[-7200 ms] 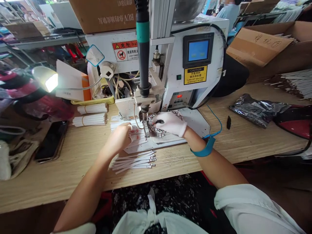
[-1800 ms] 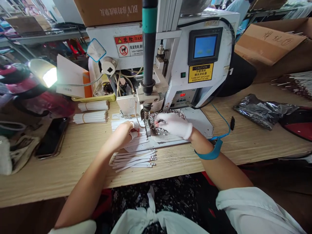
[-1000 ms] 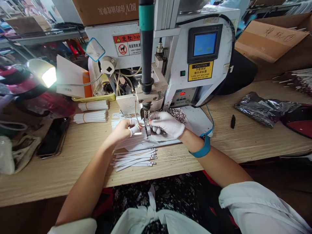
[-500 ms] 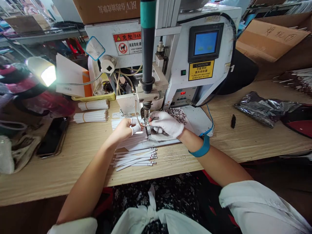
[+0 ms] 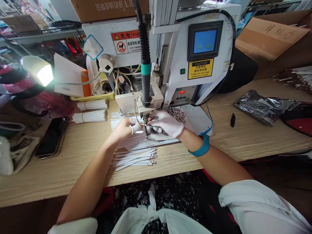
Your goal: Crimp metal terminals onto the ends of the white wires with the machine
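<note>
My left hand [image 5: 124,130], with white covers on its fingertips, is closed in a pinch on a thin white strip [image 5: 139,132] just left of the soldering head's tip. My right hand [image 5: 167,124], in a white glove, has thumb and forefinger pressed together right beside the tip; whatever they hold is too small to make out. Above both hands stands the soldering iron [image 5: 146,85] of the bench machine, its lower end between them. Under my left hand lie more white strips [image 5: 131,142]. A loose pile of strips with small end pieces [image 5: 135,159] lies nearer me.
Two banded bundles of white strips [image 5: 90,116] lie at left, near a phone [image 5: 51,137] and a lit lamp [image 5: 44,73]. Small brown-and-white parts [image 5: 175,113] are heaped behind my right hand. A plastic bag [image 5: 259,107] and a cardboard box [image 5: 270,37] are at right.
The soldering iron has come down, its teal band now much lower, and its tip sits closer to my fingers. My hands have stayed almost in place.
</note>
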Available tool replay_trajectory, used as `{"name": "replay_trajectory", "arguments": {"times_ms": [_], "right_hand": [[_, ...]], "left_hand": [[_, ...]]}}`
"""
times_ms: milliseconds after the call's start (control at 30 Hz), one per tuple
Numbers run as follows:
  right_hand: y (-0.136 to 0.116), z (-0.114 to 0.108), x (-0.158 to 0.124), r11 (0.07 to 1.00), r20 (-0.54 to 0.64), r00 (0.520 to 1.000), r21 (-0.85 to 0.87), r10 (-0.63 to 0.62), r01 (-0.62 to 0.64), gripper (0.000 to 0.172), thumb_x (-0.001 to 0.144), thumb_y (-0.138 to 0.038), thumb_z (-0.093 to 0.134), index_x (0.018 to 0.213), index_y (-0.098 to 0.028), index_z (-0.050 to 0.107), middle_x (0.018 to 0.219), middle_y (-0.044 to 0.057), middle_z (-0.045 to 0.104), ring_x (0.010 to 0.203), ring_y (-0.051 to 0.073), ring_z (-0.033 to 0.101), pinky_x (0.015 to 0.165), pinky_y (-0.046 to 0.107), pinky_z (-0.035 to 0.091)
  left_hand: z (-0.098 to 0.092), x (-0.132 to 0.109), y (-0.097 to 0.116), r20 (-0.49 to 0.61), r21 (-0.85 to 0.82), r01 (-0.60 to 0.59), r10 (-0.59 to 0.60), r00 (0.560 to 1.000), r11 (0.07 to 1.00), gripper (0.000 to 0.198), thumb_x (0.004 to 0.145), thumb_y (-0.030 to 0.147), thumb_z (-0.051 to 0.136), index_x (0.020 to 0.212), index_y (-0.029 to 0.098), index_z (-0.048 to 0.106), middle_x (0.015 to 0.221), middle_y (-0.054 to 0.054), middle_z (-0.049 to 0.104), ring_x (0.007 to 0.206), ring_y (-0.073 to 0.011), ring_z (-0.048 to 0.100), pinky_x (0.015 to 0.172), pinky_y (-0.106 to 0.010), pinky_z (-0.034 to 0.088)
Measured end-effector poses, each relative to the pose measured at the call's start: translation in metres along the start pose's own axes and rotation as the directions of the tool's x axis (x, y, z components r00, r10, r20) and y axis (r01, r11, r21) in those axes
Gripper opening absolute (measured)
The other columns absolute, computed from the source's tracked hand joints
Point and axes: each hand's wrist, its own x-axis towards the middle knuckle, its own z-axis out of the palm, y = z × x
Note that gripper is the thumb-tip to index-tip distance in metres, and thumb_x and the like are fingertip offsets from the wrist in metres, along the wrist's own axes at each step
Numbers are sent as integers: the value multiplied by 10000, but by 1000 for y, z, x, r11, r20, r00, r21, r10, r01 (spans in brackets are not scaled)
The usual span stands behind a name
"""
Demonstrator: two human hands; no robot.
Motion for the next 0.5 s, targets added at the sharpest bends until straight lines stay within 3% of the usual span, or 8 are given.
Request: {"name": "replay_trajectory", "arguments": {"times_ms": [233, 500], "right_hand": [[1, -1, 0, 1000, -10, 1000, -1, 1, -1, 150, 675, -93, 583, 736, -176, 474, 543, -72, 462, 382, 32, 397, 302, 143, 251], [-1, -3, -4, 999, -26, 999, -24, -25, 24, 194, 676, -167, 623, 759, -189, 449, 534, -85, 469, 377, 40, 408, 319, 148, 293]], "left_hand": [[0, 1, -4, 35, -48, 60, -58, 998, 997, 201, 625, 344, 569, 593, 147, 563, 529, 36, 477, 494, -86, 384, 480, -215, 275], [0, 0, -1, 32, -40, 25, -24, 999, 999, 230, 646, 359, 577, 586, 143, 524, 537, 37, 478, 507, -84, 391, 488, -204, 287]]}}
